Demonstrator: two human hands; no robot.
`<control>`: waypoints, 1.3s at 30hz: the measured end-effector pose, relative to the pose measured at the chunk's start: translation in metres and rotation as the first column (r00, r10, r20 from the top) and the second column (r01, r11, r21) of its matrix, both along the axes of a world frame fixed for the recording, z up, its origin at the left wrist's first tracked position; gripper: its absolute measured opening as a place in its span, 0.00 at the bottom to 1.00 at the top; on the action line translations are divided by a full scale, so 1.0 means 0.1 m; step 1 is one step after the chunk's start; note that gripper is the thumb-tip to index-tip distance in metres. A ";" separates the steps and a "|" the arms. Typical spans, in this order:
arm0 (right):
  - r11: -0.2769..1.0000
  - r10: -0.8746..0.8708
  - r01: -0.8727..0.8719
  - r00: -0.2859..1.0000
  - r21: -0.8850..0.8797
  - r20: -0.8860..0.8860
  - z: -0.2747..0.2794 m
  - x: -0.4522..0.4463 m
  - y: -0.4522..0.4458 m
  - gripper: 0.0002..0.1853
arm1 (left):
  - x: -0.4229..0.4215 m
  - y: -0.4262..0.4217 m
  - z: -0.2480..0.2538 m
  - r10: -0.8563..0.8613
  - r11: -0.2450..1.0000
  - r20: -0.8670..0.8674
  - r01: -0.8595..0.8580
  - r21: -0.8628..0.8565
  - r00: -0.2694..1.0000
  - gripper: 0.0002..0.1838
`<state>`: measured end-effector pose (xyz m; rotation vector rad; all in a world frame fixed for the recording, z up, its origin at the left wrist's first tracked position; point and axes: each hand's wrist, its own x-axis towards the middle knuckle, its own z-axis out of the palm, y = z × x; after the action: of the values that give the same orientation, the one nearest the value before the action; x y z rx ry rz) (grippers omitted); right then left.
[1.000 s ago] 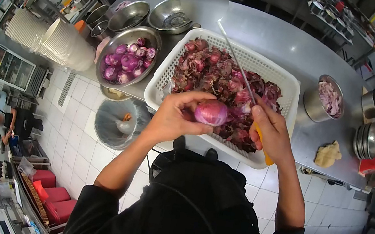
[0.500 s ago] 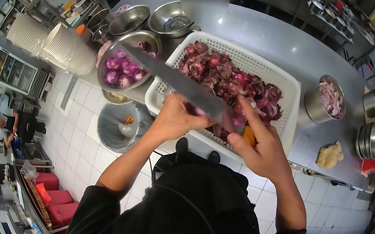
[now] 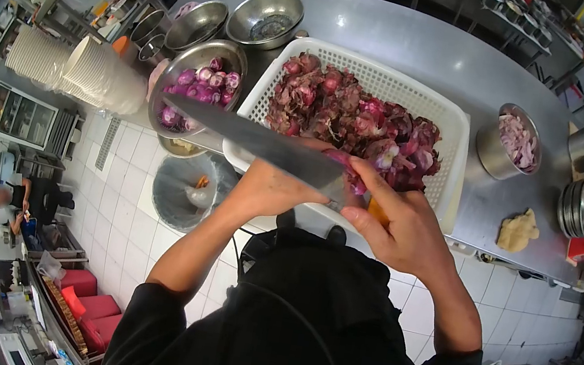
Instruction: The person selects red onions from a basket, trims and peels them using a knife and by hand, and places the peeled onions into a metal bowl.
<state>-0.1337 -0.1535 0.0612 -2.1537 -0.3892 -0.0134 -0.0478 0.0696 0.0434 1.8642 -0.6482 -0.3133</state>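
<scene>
My right hand (image 3: 407, 227) grips a large kitchen knife (image 3: 260, 145) by its yellow handle (image 3: 379, 212). The broad blade points left, across the front of my left hand (image 3: 272, 188). Behind the blade my left fingers are curled round a red onion (image 3: 341, 161), mostly hidden; purple layers show near my right index finger. Both hands are over the near edge of a white perforated basket (image 3: 458, 144), heaped with red onions and loose dry skins (image 3: 349, 111). Left of the basket, a steel bowl (image 3: 237, 58) holds peeled purple onions (image 3: 204, 88), partly behind the knife tip.
A lined bin (image 3: 187, 193) stands on the floor below the bowl. Two more steel bowls (image 3: 266, 19) sit behind. To the right are a steel pot of onion pieces (image 3: 518, 142), a tan cloth (image 3: 519, 231) and stacked bowls (image 3: 576, 208). Other people work farther off.
The knife and both hands have shifted slightly, and the blade is sharper in view. Purple onion layers now show between blade and right index finger. My view has tilted a little.
</scene>
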 end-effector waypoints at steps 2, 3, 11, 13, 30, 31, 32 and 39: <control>1.000 -0.003 0.003 1.000 0.031 -0.029 0.00 0.02 0.00 0.31 | -0.07 -0.05 0.09 0.038 0.999 -0.054 -0.037 0.005 0.998 0.23; 0.999 -0.004 0.006 0.999 0.046 -0.042 0.00 0.03 -0.01 0.31 | -0.06 -0.05 0.06 0.046 0.999 -0.094 -0.048 -0.017 0.994 0.24; 0.921 -0.016 0.181 0.903 0.345 -0.430 -0.02 0.14 -0.19 0.29 | -0.06 -0.04 0.00 -0.002 1.000 0.078 0.000 0.016 0.997 0.30; 0.885 -0.041 0.242 0.891 0.397 -0.451 -0.01 0.18 -0.22 0.30 | -0.09 -0.03 -0.01 0.011 1.000 0.083 -0.009 -0.030 0.996 0.30; 0.934 -0.135 0.282 0.848 0.221 -0.512 -0.02 0.21 -0.13 0.27 | 0.07 0.62 -0.19 0.472 0.796 -0.395 -0.574 -0.193 0.788 0.32; 0.921 -0.153 0.313 0.837 0.231 -0.525 -0.02 0.22 -0.13 0.27 | 0.09 0.68 -0.18 0.505 0.761 -0.403 -0.614 -0.210 0.763 0.32; 0.924 -0.162 0.338 0.770 0.180 -0.617 0.01 0.26 -0.16 0.30 | 0.10 0.76 -0.15 0.504 0.757 -0.414 -0.618 -0.211 0.758 0.34; 0.878 -0.049 0.309 0.817 0.365 -0.575 0.01 0.27 -0.04 0.35 | -0.03 0.47 -0.12 0.402 0.815 -0.203 -0.450 -0.364 0.893 0.34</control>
<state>-0.1066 -0.1577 0.0621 -1.6293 0.1599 0.3734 -0.0512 0.1161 0.0314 1.5218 -0.1746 0.0131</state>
